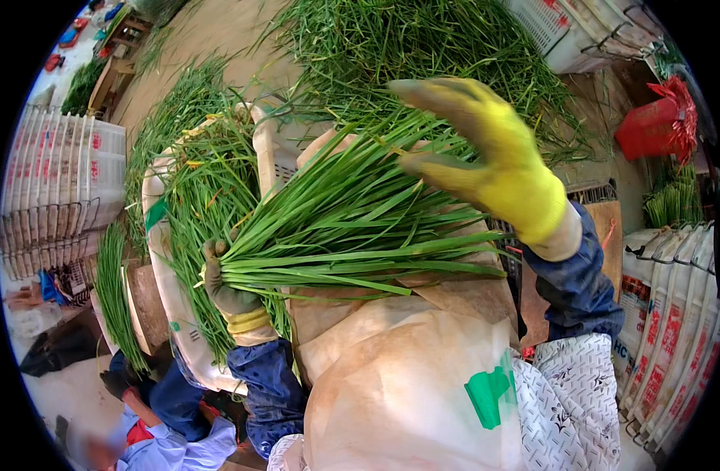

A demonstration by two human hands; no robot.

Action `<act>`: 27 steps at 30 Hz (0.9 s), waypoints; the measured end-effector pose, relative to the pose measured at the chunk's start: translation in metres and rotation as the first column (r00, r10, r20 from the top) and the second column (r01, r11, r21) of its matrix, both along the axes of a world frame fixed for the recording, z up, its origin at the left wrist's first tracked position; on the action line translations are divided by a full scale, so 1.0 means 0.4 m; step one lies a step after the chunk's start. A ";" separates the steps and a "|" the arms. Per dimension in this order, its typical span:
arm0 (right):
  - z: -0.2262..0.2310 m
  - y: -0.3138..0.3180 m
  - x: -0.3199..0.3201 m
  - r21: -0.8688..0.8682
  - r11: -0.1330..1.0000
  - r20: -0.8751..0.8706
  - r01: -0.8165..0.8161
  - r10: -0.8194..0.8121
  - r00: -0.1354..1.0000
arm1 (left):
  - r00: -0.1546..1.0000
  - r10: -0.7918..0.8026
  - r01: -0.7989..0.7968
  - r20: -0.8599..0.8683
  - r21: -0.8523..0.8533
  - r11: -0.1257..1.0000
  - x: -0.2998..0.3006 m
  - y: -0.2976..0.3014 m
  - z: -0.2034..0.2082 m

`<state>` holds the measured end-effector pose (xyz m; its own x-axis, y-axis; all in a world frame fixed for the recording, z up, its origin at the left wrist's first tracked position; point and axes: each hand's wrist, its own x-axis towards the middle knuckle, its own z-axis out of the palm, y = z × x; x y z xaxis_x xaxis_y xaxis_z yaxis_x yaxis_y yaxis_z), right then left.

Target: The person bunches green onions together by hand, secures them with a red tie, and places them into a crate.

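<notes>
My left hand [233,289], in a soiled yellow glove, is closed round the gathered end of a bunch of Chinese chives [352,224]. The long flat green leaves fan out to the right over a brownish cloth sheet [399,361] across my lap. Above the leaves' far right part is my right hand [493,149], also in a yellow glove. Its thumb and fingers are spread apart with nothing between them. Just left of the bunch stands a white crate [157,208] heaped with loose, tangled leaves, some yellowed.
A large heap of greens [407,47] covers the floor ahead. Stacked white crates [65,169] stand at the left, more crates [666,330] at the right. A red bag [650,125] lies at the far right. Another person [179,439] sits at the lower left beside a smaller chive bunch [118,290].
</notes>
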<state>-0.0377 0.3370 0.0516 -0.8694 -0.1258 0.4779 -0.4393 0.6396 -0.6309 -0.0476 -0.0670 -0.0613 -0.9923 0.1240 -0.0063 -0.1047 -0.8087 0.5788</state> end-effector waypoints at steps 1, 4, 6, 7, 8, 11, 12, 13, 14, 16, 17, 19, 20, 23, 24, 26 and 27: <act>-0.003 -0.021 -0.029 0.205 0.978 -0.038 0.032 -0.025 0.999 | 0.998 -0.051 0.053 -0.047 0.026 0.998 -0.001 0.000 -0.001; -0.042 -0.075 -0.117 0.448 0.884 0.157 -0.135 0.071 0.985 | 0.999 0.010 -0.010 -0.039 0.002 1.000 0.005 0.005 0.005; -0.039 -0.054 -0.154 0.326 0.900 0.304 -0.290 0.191 0.933 | 0.999 0.036 -0.036 -0.040 -0.001 0.999 -0.002 0.023 0.013; -0.041 -0.047 -0.160 0.254 0.895 0.376 -0.367 0.258 0.890 | 0.998 0.061 -0.062 -0.027 -0.018 0.998 -0.002 0.033 0.022; -0.037 -0.043 -0.157 -0.013 0.924 0.323 -0.382 0.365 0.873 | 0.997 0.063 -0.064 -0.049 -0.023 0.998 -0.004 0.043 0.028; 0.086 -0.068 -0.147 -0.299 0.905 0.665 -0.303 0.425 0.614 | 0.992 0.096 -0.101 -0.081 -0.067 0.993 -0.004 0.047 0.036; 0.154 -0.095 -0.147 -0.186 0.939 0.767 -0.288 0.322 0.556 | 0.991 0.105 -0.112 -0.089 -0.080 0.991 0.000 0.042 0.041; 0.128 -0.098 -0.166 -0.315 0.846 0.560 -0.431 0.532 0.635 | 0.989 0.104 -0.113 -0.103 -0.086 0.990 -0.003 0.046 0.049; 0.131 -0.102 -0.196 -0.034 0.764 0.329 -0.644 0.617 0.715 | 0.988 0.095 -0.106 -0.118 -0.084 0.991 -0.004 0.053 0.059; 0.165 -0.141 -0.232 0.110 0.546 0.160 -0.830 0.815 0.557 | 0.985 0.044 -0.057 -0.168 -0.075 0.996 -0.010 0.050 0.066; 0.204 -0.161 -0.244 -0.078 0.440 0.201 -0.895 0.886 0.418 | 0.981 0.024 -0.039 -0.193 -0.077 0.996 -0.005 0.043 0.068; 0.239 -0.205 -0.243 -0.223 0.373 0.094 -0.901 0.928 0.361 | 0.978 0.031 -0.056 -0.204 -0.116 0.992 -0.017 0.072 0.086; 0.216 -0.250 -0.236 -0.207 0.407 -0.033 -0.890 0.906 0.422 | 0.982 0.051 -0.074 -0.180 -0.122 0.990 -0.017 0.088 0.094; 0.194 -0.314 -0.252 -0.493 0.398 -0.042 -0.773 0.877 0.479 | 0.995 0.083 -0.098 -0.061 -0.317 0.943 -0.035 0.087 0.081; 0.177 -0.337 -0.270 -0.619 0.357 -0.020 -0.699 0.883 0.469 | 0.996 0.072 -0.088 -0.059 -0.327 0.941 -0.026 0.109 0.095; 0.158 -0.370 -0.303 -0.815 0.248 -0.001 -0.524 0.903 0.430 | 0.995 -0.023 0.006 -0.094 -0.169 0.986 -0.026 0.116 0.121; 0.152 -0.381 -0.314 -0.875 0.193 -0.013 -0.444 0.908 0.419 | 0.986 -0.074 0.053 -0.151 -0.139 0.989 -0.027 0.106 0.124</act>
<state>-0.1632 0.1845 0.1125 -0.6869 -0.6357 0.3524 0.0316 -0.5105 -0.8593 -0.0585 -0.0246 -0.0116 -0.9725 0.1955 0.1270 -0.0535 -0.7174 0.6946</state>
